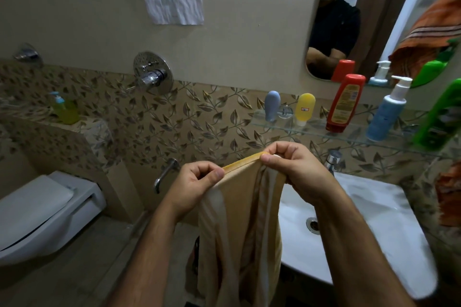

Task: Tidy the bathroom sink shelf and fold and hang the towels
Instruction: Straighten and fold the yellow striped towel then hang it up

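Holding the beige towel (239, 219) up left of the sink (374, 219), we've got it hanging long and floppy, light and soft. Left hand (197, 182) and right hand (291, 169) each pinch the hemmed top edge; corners look the best grip.

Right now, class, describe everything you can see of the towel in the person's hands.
The towel is soft tan cloth with a yellow-orange hem and paler stripes running down it. The left hand and right hand pinch its top edge close together, so it hangs down in loose folds, left of the white sink. Its lower end is out of view.
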The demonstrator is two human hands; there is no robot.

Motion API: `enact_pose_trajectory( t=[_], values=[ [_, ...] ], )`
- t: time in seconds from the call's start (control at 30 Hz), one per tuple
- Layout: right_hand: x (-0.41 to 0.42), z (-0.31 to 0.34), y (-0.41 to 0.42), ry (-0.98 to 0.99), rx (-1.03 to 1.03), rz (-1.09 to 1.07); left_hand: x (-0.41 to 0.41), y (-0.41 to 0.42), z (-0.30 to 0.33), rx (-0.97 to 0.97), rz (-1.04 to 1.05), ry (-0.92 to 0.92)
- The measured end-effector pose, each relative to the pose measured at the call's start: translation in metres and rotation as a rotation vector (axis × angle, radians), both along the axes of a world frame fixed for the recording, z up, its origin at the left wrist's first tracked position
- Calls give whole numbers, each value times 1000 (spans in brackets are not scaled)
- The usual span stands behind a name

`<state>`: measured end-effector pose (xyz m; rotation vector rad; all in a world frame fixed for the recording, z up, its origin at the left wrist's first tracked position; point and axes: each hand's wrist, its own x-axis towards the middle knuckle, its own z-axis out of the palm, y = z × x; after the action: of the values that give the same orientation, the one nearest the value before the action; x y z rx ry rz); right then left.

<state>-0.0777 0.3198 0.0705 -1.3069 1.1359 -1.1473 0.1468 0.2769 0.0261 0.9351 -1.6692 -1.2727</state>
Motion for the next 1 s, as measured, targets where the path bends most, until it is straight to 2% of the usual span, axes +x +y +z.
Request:
enact_pose_trajectory(
  t=[0.1, 0.17, 0.33, 0.43, 0.53, 0.7, 0.77, 0.87, 0.93, 1.0],
  values=[
    [0, 2, 4, 360, 30, -58, 0, -1, 9, -47, 37, 77],
    [2, 1, 7, 467, 49, -108, -2, -2, 18, -93, 42, 44],
    [14, 4, 12, 120, 11, -42, -10, -2, 29, -200, 23, -117],
    [26, -3, 12, 157, -33, -10, -15, 0, 30, -264, -39, -179],
    [26, -6, 11, 195, -48, -60, -14, 2, 28, -256, -42, -166],
    [15, 8, 12, 22, -114, -102, 3, 4, 9, -27, 35, 40],
    [11, 8, 11, 41, -113, -146, 11, 4, 0, -6, 110, 88],
    [10, 0, 9, 163, -47, -167, 15, 2, -1, -150, 186, 83],
    [12, -5, 7, 202, -2, -160, 14, 0, 2, -284, 258, 65],
    [15, -8, 7, 219, 21, -148, 13, -2, 4, -341, 312, 56]
  ],
)
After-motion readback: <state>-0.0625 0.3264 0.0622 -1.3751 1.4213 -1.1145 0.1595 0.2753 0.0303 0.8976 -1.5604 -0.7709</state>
